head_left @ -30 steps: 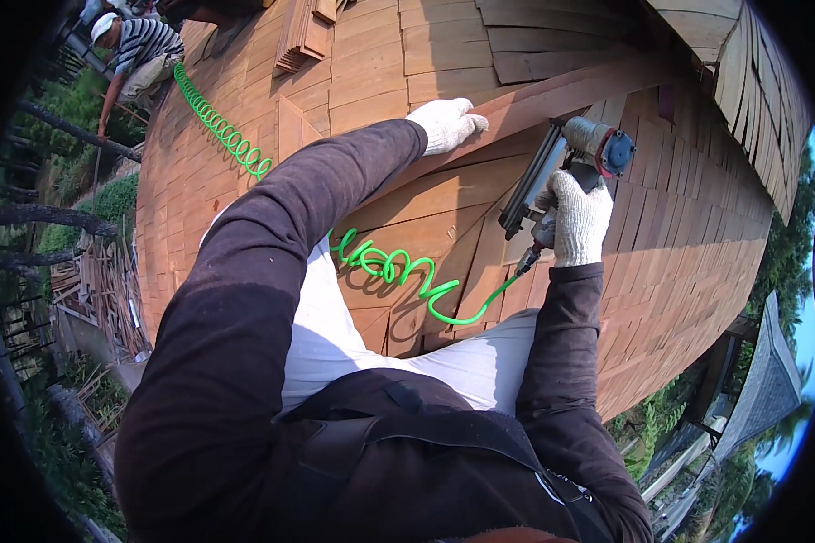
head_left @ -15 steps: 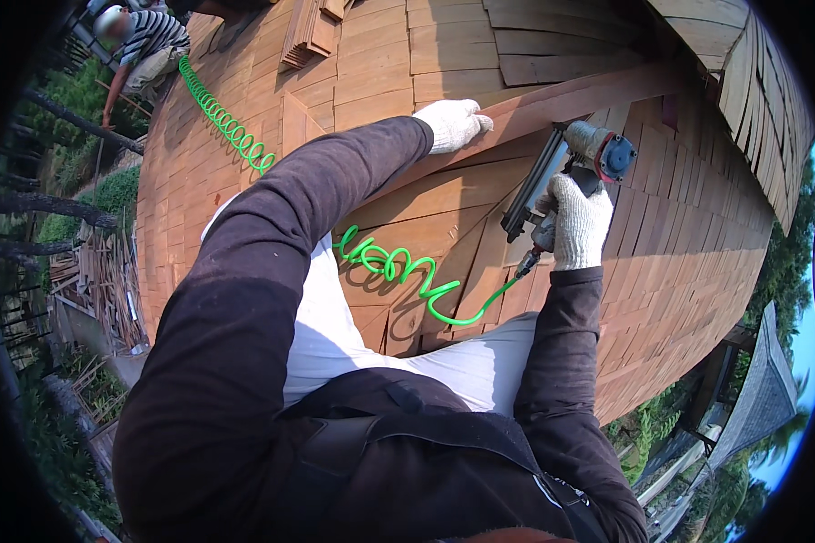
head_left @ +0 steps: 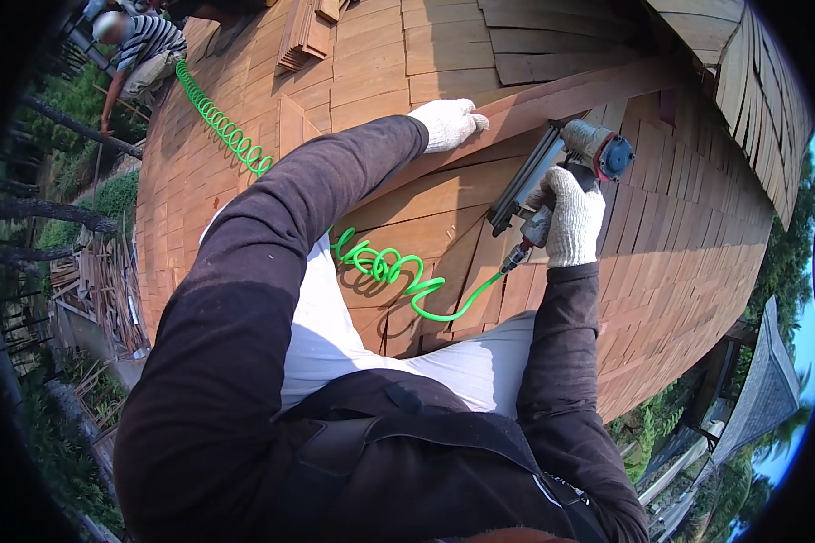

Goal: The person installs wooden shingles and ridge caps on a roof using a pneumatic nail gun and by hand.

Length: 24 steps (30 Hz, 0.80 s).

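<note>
My left hand [head_left: 448,125], in a white knit glove, is closed on the edge of a long reddish wooden board [head_left: 566,98]. The board slants across the shingles up to the right. A pneumatic nail gun [head_left: 523,181] is in my gloved right hand [head_left: 576,217], fingers wrapped round its handle. Its round blue-and-red head lies just below the board's lower edge; whether it touches the wood I cannot tell. From the gun's handle end a green coiled air hose [head_left: 407,279] runs back past my left leg.
Wooden shingles [head_left: 679,244] cover the curved roof around me. Stacked loose shingles [head_left: 306,36] lie farther up. At far left a person [head_left: 147,54] in a striped shirt bends down. Another shingled roof edge [head_left: 770,109] rises at right. Trees and lumber piles show below.
The nail gun's rear end has swung slightly left and down in my right hand. The near hose loops have shifted left with it. My left hand stays on the board.
</note>
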Motion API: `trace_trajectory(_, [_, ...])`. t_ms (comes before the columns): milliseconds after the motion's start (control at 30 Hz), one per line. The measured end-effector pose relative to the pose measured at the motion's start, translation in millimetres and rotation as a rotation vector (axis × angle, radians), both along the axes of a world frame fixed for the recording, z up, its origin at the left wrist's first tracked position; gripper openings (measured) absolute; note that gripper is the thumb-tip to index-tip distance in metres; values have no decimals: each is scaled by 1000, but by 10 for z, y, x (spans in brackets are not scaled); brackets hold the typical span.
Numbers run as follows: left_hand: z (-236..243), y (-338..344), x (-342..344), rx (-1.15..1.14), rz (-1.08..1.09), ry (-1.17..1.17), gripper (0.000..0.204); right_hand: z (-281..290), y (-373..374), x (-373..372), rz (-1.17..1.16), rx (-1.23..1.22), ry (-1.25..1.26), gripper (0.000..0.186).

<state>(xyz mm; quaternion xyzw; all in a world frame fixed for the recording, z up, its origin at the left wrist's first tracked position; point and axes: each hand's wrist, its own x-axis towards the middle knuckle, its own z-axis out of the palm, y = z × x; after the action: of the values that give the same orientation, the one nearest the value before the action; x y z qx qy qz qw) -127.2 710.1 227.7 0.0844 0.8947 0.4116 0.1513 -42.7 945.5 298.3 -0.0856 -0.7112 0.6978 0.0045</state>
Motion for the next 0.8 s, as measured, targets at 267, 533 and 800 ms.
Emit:
trace_trajectory(267, [-149,-76,-78,-34,6,39,45,11,-62,3,-50,-20,-19,15])
trace_trajectory(533, [-358,-220,-250,27,111,98,57,-43,54,-29,-43,-3,38,19])
trace_trajectory(800, [-233,-94,-137,-164,122,70,118,-17,91,-16,-111,-87,-12,16])
